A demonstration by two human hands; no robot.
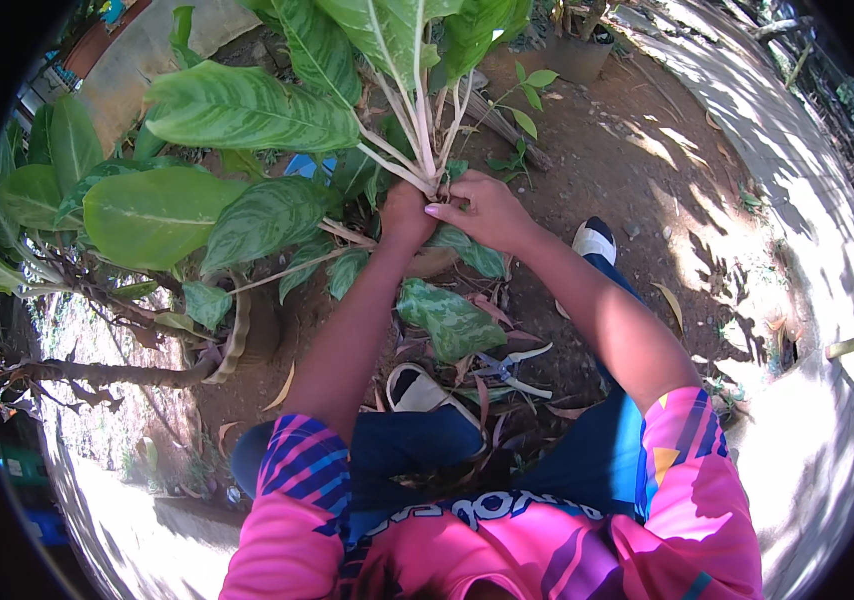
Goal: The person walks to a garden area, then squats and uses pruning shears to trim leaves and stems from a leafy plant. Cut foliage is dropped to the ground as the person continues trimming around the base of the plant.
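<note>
A leafy plant with broad variegated leaves (254, 112) and pale stalks rises in front of me. My left hand (406, 214) is closed around the base of its stalks. Touching the same base from the right is my right hand (487, 210), thumb and fingers pinched at the stem; whether something small is between them cannot be told. Below the hands hang more variegated leaves (453, 319). Pruning shears (513, 371) with light handles lie on the ground between my feet.
A scalloped clay pot (239, 330) with a bare, bent woody stem (119, 373) stands at the left. Another pot (577, 56) is at the top. Dry leaves lie on the soil around my shoes. Paved strips (839, 255) curve along the right side.
</note>
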